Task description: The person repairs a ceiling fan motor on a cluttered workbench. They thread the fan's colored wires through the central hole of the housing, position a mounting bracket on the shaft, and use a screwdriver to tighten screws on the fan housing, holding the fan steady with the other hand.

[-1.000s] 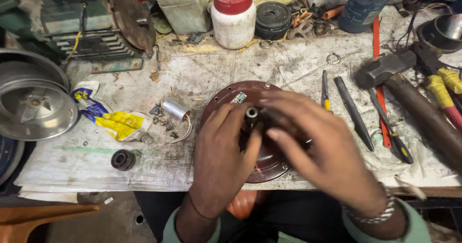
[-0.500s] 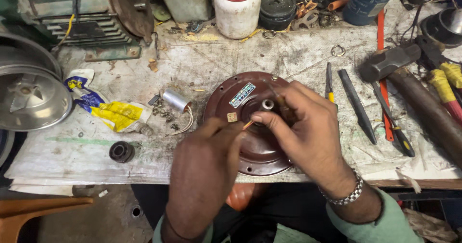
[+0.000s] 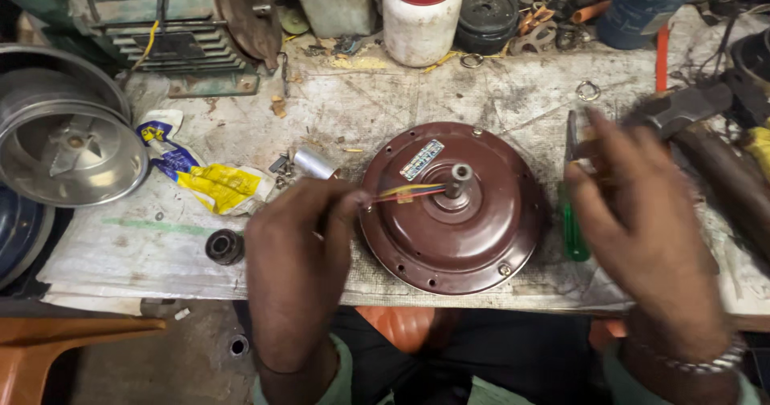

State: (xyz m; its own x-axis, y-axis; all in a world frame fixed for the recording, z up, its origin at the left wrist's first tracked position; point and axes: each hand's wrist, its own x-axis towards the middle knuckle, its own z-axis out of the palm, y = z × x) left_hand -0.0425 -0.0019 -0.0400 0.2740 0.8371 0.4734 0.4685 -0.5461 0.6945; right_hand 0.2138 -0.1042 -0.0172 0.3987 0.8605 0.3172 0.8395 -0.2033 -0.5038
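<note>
A round brown fan motor housing [image 3: 449, 228] lies flat on the worn bench, its short steel shaft [image 3: 460, 177] pointing up. Thin red and yellow wires [image 3: 405, 192] run left from the shaft. My left hand [image 3: 297, 253] sits at the housing's left edge and pinches the ends of those wires. My right hand [image 3: 642, 220] is blurred, off the housing to the right, fingers apart and holding nothing. Its fingertips hover beside a green-handled screwdriver [image 3: 574, 232] that lies on the bench.
A silver metal cover [image 3: 64, 144] stands at the left, with a yellow and blue wrapper [image 3: 208, 184], a silver capacitor [image 3: 314, 164] and a black bearing [image 3: 224, 246] nearby. A red-lidded white jar [image 3: 421, 16] is at the back. A hammer [image 3: 706, 132] and other tools crowd the right.
My right hand has left the shaft and swung right toward the screwdriver. My left hand has drawn back left with the wires, leaving the housing's top uncovered.
</note>
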